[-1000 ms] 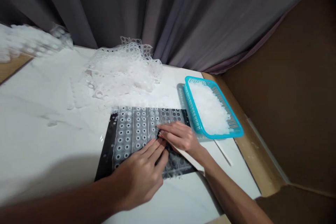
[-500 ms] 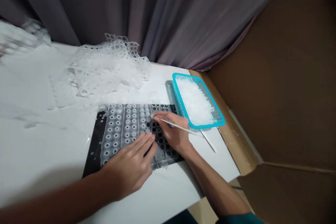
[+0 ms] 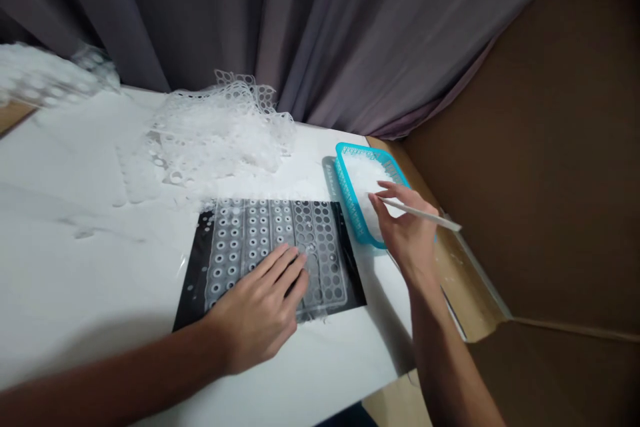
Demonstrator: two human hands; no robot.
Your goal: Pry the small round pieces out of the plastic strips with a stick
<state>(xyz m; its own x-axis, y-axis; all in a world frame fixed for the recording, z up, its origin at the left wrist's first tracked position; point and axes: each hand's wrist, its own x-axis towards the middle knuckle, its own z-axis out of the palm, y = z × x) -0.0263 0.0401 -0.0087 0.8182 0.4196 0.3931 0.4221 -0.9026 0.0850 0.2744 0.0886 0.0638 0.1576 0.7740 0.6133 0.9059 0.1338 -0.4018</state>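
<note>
A clear sheet with rows of round cells (image 3: pixel 233 240) lies on a black mat (image 3: pixel 356 280); the cells at the left have pale rings, those at the right look dark. My left hand (image 3: pixel 265 307) rests flat on the sheet's lower part, fingers stretched out, holding nothing. Over the turquoise basket (image 3: pixel 364 235), which holds a white heap of small pieces (image 3: pixel 361 175), my right hand (image 3: pixel 407 230) pinches a thin white stick (image 3: pixel 425 214). Whether a piece is also between its fingertips is too small to tell.
A tangled pile of perforated white film (image 3: pixel 220 137) lies on the white table (image 3: pixel 75 280) near the grey curtain (image 3: pixel 200 20). More white film (image 3: pixel 45 77) is at the far left. A brown cardboard wall (image 3: pixel 550 167) stands on the right.
My right hand has moved from the sheet to the right, over the basket, with the stick still in it. The left hand stays on the sheet. The view has shifted slightly.
</note>
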